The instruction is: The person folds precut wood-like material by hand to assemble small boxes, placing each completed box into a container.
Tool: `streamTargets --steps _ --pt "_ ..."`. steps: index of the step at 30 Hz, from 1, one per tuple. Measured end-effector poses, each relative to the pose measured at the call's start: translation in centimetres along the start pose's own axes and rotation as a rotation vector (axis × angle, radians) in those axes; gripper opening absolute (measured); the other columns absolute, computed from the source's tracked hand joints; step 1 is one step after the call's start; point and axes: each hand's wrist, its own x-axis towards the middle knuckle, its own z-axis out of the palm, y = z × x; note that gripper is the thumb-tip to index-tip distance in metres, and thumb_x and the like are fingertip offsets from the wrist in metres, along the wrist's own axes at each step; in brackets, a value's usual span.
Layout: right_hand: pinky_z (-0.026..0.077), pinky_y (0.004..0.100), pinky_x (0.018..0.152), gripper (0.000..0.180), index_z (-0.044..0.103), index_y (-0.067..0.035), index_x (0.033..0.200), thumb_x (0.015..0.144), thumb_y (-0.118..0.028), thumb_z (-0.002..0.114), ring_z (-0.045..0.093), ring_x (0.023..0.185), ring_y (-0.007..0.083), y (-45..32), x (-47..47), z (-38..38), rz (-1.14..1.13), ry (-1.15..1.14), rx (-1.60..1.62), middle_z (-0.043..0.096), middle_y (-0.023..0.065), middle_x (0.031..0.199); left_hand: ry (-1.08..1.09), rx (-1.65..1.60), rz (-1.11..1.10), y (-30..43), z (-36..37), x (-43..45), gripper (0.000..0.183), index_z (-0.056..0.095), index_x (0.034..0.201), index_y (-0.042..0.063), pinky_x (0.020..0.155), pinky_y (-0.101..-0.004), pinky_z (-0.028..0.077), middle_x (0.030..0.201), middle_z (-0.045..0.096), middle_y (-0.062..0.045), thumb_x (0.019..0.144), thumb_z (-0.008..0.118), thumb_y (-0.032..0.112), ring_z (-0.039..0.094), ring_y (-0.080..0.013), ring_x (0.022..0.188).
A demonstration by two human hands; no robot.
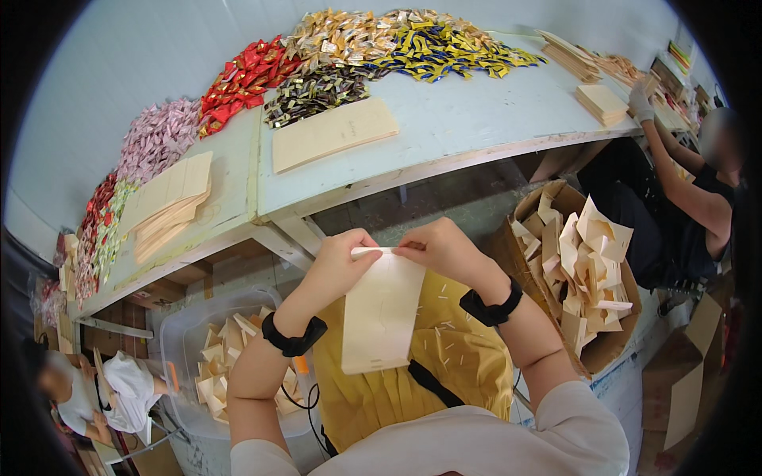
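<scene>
A flat cream paper packet [382,321] hangs down in front of me over a yellow cloth [470,357] on my lap. My left hand [345,262] pinches its top left corner between thumb and fingers. At the top right corner, my right hand [437,253] grips the same edge, thumb and fingertips closed on it. The top edge looks folded over in a narrow strip. Small white strips lie scattered on the yellow cloth. Each wrist wears a black band.
Piles of wrapped sweets [339,35] and stacked cream packets [333,134] cover parts of the long table [452,119]. A cardboard box [625,333] of opened-out packets stands right, a clear plastic tub [178,381] of them left. Co-workers sit at both sides.
</scene>
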Motion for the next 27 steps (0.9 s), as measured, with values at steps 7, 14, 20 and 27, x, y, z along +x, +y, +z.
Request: streamTargets --steps 7,14,20,27 --pt "0.051 0.0318 0.058 0.012 0.07 -0.003 0.092 0.084 -0.012 0.073 0.067 0.064 0.0246 0.7 -0.4 1.0 -0.117 0.052 -0.202 0.07 0.0125 0.076 0.015 0.01 0.095 -0.6 0.3 0.2 0.017 0.059 0.089 -0.001 0.059 -0.0309 0.046 0.072 0.062 -0.013 0.088 0.067 0.014 0.056 -0.0187 0.06" --pt "0.051 0.0246 0.072 0.019 0.07 0.001 0.103 0.085 -0.005 0.073 0.068 0.082 0.0114 1.3 -0.6 1.4 0.396 0.045 0.942 0.073 0.0085 0.088 0.113 0.388 0.445 0.0 0.8 -1.4 0.011 0.059 0.089 0.0 0.055 -0.0347 0.05 0.077 0.063 -0.014 0.083 0.066 0.007 0.064 -0.0253 0.065" --pt "0.052 0.0235 0.077 0.021 0.07 0.002 0.104 0.083 -0.001 0.073 0.068 0.084 0.0125 0.6 -0.7 0.7 0.41 -0.001 1.05 0.073 0.0104 0.09 0.232 0.794 0.937 0.1 1.2 -2.0 0.018 0.062 0.093 0.0 0.057 -0.0295 0.055 0.092 0.068 -0.01 0.075 0.063 0.003 0.069 -0.0219 0.072" --pt "0.053 0.0232 0.077 0.015 0.071 0.003 0.099 0.084 0.004 0.07 0.069 0.083 0.0121 0.9 -1.2 -0.2 0.291 0.317 0.946 0.073 0.0097 0.09 0.297 0.546 0.645 -1.7 0.1 -2.4 0.011 0.064 0.094 -0.001 0.058 -0.0282 0.054 0.089 0.07 -0.013 0.084 0.068 0.0 0.069 -0.0219 0.073"
